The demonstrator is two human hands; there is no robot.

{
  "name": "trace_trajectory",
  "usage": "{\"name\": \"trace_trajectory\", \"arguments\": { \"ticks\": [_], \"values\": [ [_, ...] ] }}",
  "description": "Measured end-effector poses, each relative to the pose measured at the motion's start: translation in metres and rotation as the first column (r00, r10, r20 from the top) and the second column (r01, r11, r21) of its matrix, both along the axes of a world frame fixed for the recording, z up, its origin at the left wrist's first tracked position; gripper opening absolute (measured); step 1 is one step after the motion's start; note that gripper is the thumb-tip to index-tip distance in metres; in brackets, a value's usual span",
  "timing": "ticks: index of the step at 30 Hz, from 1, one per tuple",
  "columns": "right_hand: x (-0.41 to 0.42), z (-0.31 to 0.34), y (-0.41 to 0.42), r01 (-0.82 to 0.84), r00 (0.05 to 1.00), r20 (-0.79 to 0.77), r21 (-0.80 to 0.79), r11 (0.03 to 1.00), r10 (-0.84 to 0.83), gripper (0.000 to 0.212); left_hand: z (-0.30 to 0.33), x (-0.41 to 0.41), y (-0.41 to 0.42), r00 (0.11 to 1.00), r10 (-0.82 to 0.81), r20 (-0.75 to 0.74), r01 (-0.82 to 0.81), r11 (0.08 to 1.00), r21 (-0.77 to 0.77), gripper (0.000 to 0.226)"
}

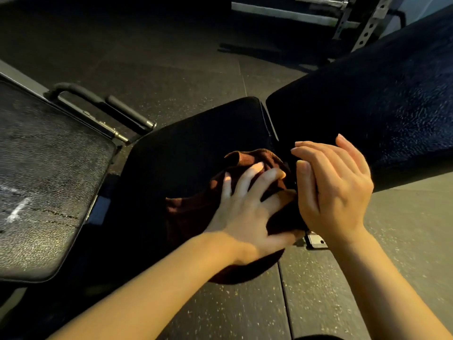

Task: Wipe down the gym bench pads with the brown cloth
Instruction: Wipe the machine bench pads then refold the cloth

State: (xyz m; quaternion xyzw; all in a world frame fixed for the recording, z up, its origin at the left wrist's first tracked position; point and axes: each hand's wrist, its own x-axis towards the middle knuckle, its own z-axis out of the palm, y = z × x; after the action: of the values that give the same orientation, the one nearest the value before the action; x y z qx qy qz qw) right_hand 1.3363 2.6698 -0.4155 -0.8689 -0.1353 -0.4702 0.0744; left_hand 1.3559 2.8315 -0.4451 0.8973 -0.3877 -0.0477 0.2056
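The brown cloth [196, 207] lies crumpled on the black seat pad [196, 133] of the gym bench, near the pad's right edge. My left hand [247, 209] presses flat on the cloth with fingers spread. Just to its right, my right hand [335, 190] is held at the edge of the seat pad, fingers straight and together, its thumb side touching the cloth; whether it grips the cloth is hidden. The long black back pad [367, 106] rises up and to the right from the gap beside the seat pad.
A second bench with a worn grey pad [44, 180] stands at the left, its handle and roller [103, 104] behind it. A rack upright and barbell [367, 23] stand at the top right. Speckled rubber floor [318, 303] surrounds the benches. A metal bracket [316, 240] shows under the seat.
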Motion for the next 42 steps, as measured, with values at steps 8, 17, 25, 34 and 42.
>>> {"name": "trace_trajectory", "arguments": {
  "ticks": [8,17,25,34,42],
  "values": [
    [0.003,-0.004,0.011,0.143,0.989,0.037,-0.025,0.989,-0.142,0.032,-0.024,0.081,0.034,0.925,0.286,-0.251,-0.326,0.935,-0.138,0.072],
    [0.007,-0.001,0.045,-0.013,0.996,-0.087,0.184,0.983,0.029,0.040,-0.044,0.009,0.060,0.949,0.265,-0.170,-0.280,0.957,-0.069,0.056],
    [0.002,-0.003,0.077,-0.290,0.731,-0.661,-0.077,0.954,0.169,0.038,-0.066,-0.016,0.097,0.960,0.235,-0.152,-0.254,0.959,-0.123,0.057],
    [-0.017,0.000,0.115,-0.330,0.510,-0.858,-0.259,0.908,-0.060,0.045,-0.067,0.016,0.107,0.857,0.373,-0.355,-0.473,0.843,-0.255,0.057],
    [0.001,0.001,0.170,-0.459,0.362,-0.908,-0.369,0.808,-0.209,0.054,-0.075,-0.032,0.167,0.469,0.686,-0.557,-0.868,0.473,-0.149,0.042]
  ]
}}
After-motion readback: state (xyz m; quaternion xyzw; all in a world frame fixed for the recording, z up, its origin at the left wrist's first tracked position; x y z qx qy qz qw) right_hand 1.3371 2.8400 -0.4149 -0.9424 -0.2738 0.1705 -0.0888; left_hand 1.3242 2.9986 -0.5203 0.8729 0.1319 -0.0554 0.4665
